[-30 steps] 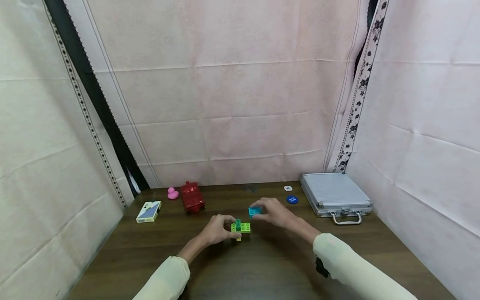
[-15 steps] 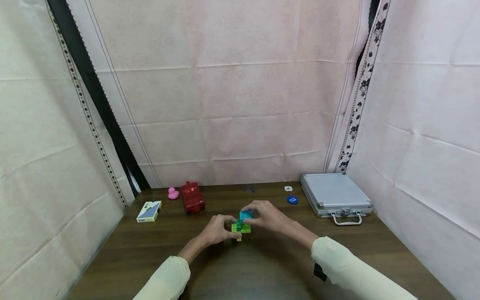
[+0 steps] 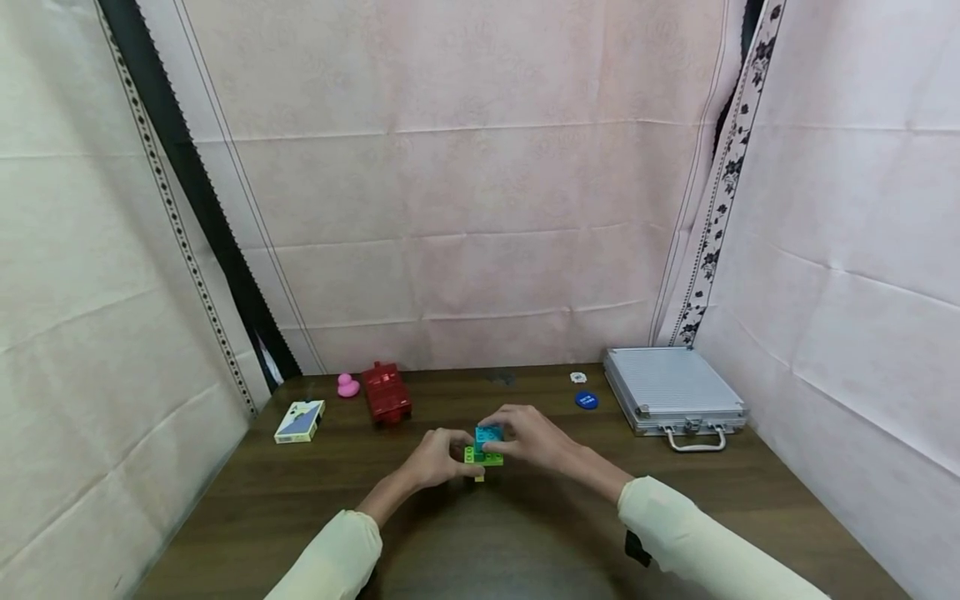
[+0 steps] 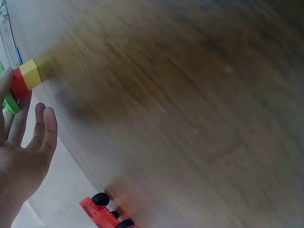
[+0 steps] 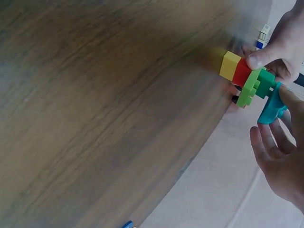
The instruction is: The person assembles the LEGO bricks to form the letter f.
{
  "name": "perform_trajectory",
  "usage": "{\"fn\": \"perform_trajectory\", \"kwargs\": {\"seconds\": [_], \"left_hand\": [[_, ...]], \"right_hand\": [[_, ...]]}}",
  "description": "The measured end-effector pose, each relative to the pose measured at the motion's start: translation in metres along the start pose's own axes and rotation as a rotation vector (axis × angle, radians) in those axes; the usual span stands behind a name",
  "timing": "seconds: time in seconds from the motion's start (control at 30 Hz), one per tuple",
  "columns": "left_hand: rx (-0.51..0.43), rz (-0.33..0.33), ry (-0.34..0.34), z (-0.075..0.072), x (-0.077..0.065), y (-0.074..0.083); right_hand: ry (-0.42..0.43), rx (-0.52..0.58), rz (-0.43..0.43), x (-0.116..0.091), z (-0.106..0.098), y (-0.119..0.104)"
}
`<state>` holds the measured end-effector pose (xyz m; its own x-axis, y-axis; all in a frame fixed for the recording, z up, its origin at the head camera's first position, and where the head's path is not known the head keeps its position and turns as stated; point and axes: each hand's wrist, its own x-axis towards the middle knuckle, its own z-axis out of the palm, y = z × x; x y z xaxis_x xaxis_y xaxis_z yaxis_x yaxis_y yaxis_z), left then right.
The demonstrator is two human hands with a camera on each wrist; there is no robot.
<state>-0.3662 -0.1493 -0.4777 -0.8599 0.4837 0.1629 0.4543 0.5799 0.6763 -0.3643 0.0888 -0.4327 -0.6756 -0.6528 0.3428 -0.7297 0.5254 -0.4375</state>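
Observation:
A small stack of toy bricks stands upright on the table between both hands. From the bottom it runs yellow (image 5: 230, 66), red (image 5: 242, 71), light green (image 5: 249, 90) and dark green (image 5: 264, 84). My left hand (image 3: 433, 460) grips the lower stack between thumb and fingers; in the right wrist view its thumb lies by the red brick. My right hand (image 3: 531, 436) pinches a blue brick (image 3: 488, 434) right at the top of the dark green brick. In the head view the blue brick mostly hides the dark green one. Both hands' outer fingers hang loose in the wrist views.
Toward the back left are a card box (image 3: 300, 422), a pink duck-like toy (image 3: 347, 386) and a red toy car (image 3: 387, 394). A blue disc (image 3: 587, 401) and small white piece (image 3: 578, 377) lie back right, beside a silver case (image 3: 673, 392).
My right hand has carried the blue brick leftward, then slightly down onto the top of the stack. My left hand has kept its grip and place.

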Motion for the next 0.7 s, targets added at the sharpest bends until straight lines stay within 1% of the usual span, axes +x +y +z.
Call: {"fn": "perform_trajectory", "kwargs": {"seconds": [0.23, 0.43, 0.57, 0.7], "left_hand": [[-0.006, -0.011, -0.005, -0.0003, 0.0004, -0.0002], [0.0, -0.004, -0.009, -0.0006, 0.0, 0.001], [-0.002, -0.019, -0.013, -0.0009, 0.0009, 0.0004], [-0.01, -0.021, -0.017, -0.0013, 0.0016, -0.0003]], "right_hand": [[-0.003, -0.034, -0.008, -0.0005, 0.0037, -0.0008], [-0.008, -0.031, -0.006, -0.0013, 0.0049, 0.0], [-0.01, -0.034, -0.003, -0.0019, 0.005, 0.0002], [-0.01, -0.076, 0.005, -0.0019, 0.006, -0.001]]}}
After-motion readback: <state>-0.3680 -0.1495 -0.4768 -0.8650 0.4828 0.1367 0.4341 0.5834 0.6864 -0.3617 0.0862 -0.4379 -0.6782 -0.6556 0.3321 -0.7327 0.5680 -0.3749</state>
